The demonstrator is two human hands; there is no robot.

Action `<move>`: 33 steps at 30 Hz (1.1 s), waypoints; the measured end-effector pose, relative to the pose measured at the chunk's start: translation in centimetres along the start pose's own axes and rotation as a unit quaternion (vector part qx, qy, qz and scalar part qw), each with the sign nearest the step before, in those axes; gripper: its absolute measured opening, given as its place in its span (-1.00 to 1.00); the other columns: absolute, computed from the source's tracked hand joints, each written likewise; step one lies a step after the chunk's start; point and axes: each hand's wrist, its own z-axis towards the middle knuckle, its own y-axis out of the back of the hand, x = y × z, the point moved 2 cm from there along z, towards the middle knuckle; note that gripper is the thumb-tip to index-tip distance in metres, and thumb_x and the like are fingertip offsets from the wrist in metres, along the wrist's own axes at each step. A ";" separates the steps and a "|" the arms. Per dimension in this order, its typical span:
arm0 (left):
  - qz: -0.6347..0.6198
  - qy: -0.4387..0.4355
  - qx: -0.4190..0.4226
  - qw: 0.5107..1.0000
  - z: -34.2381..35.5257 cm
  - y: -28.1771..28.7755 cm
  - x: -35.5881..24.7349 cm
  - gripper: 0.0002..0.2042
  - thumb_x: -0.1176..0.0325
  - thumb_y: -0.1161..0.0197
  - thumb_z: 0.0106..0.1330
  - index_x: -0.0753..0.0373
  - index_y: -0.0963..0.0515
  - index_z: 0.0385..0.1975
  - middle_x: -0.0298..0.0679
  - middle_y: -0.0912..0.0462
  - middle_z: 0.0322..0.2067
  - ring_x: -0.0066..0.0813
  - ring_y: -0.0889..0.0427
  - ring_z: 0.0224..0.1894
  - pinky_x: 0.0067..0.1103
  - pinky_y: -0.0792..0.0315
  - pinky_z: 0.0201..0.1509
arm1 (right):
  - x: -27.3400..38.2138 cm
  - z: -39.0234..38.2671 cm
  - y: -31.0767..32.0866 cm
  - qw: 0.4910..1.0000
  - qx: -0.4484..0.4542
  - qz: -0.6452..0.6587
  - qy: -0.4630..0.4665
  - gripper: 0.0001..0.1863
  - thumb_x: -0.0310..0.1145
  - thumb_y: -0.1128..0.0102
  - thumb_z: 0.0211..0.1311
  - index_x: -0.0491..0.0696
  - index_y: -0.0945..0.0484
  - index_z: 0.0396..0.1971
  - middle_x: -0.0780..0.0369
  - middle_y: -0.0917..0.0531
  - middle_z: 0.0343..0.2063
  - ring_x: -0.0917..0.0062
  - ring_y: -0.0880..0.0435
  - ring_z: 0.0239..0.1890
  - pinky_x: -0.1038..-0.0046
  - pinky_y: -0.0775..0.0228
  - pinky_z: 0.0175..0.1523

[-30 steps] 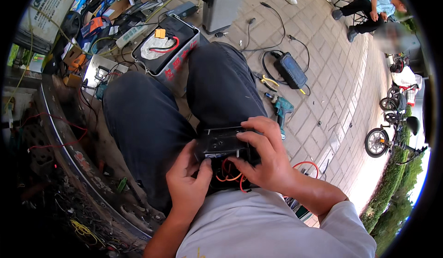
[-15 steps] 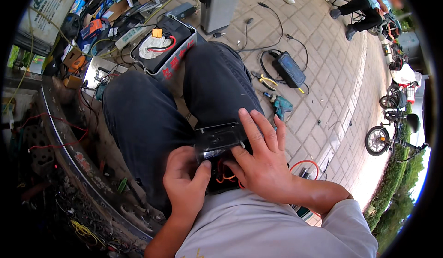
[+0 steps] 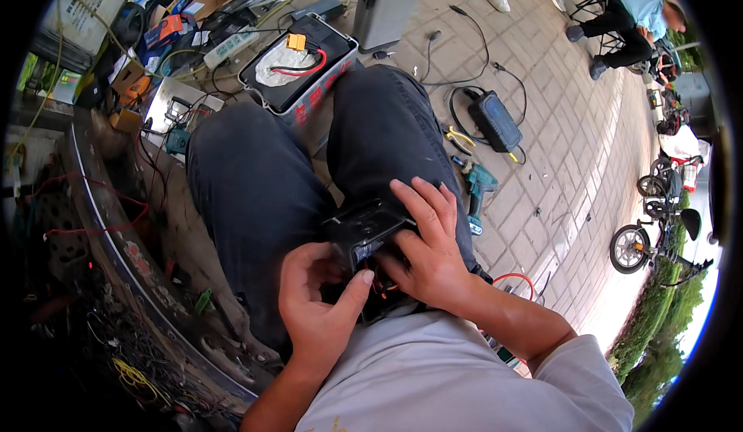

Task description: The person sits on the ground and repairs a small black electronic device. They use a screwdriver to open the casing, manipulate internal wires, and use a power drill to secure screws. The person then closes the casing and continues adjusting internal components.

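A black plastic casing (image 3: pixel 365 228) is tilted above my lap, between my two hands. My left hand (image 3: pixel 321 300) grips its left end, thumb at the near side and fingers curled partly out of sight behind it. My right hand (image 3: pixel 439 268) holds the right end, with a bent finger and the thumb against it; its other fingers stretch past the far edge. Orange and dark wires (image 3: pixel 384 283) show below the casing, close to my shirt. What lies inside the casing is hidden.
Beyond my knees stands an open case with a black battery (image 3: pixel 329 41). On the paving at right lie a charger (image 3: pixel 495 119), yellow-handled pliers (image 3: pixel 460 138) and a teal cordless drill (image 3: pixel 480 188). Tangled wires and boxes (image 3: pixel 166 30) crowd the left. A person sits at upper right.
The casing has tipped, its top face turning away and its near side showing more. My right hand has shifted slightly left with it, and the whole view has swung a little.
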 end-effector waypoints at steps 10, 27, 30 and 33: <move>0.123 -0.061 0.016 0.990 0.4 -0.3 -0.6 -0.53 0.58 -0.46 0.03 0.37 -0.49 -0.02 -0.21 -0.46 -0.10 -0.55 -0.51 -0.27 -0.61 -0.49 -0.19 | 0.5 0.7 -0.8 0.994 0.036 -0.046 -0.095 -0.63 -0.23 -0.47 -0.27 -0.10 -0.64 -0.40 0.01 -0.16 0.39 0.06 -0.07 0.41 -0.25 0.23 0.34; 0.046 0.000 0.017 0.999 0.6 0.2 -0.6 -0.55 0.64 -0.37 0.12 0.46 -0.48 0.06 -0.20 -0.45 -0.02 -0.59 -0.56 -0.25 -0.66 -0.49 -0.20 | 0.3 -2.9 4.4 0.907 0.032 0.313 -0.281 -0.51 -0.52 -0.54 -0.13 -0.18 -0.51 -0.15 0.14 -0.56 -0.08 0.41 -0.60 -0.10 0.41 -0.45 0.04; 0.048 0.006 0.013 0.999 0.5 0.2 -1.2 -0.57 0.65 -0.35 0.13 0.46 -0.48 0.05 -0.22 -0.46 -0.02 -0.61 -0.56 -0.23 -0.67 -0.48 -0.18 | -0.9 -3.5 5.1 0.731 0.065 0.553 -0.394 -0.48 -0.63 -0.48 -0.02 -0.23 -0.44 -0.04 0.20 -0.52 -0.06 0.53 -0.56 0.00 0.45 -0.44 0.11; 0.032 0.030 0.022 0.999 0.3 0.6 -1.9 -0.61 0.65 -0.32 0.16 0.46 -0.50 0.03 -0.24 -0.49 -0.05 -0.63 -0.55 -0.22 -0.67 -0.46 -0.14 | -1.2 -4.0 5.9 0.630 0.121 0.664 -0.383 -0.45 -0.65 -0.47 -0.03 -0.25 -0.41 -0.01 0.18 -0.51 -0.06 0.51 -0.56 0.03 0.46 -0.43 0.13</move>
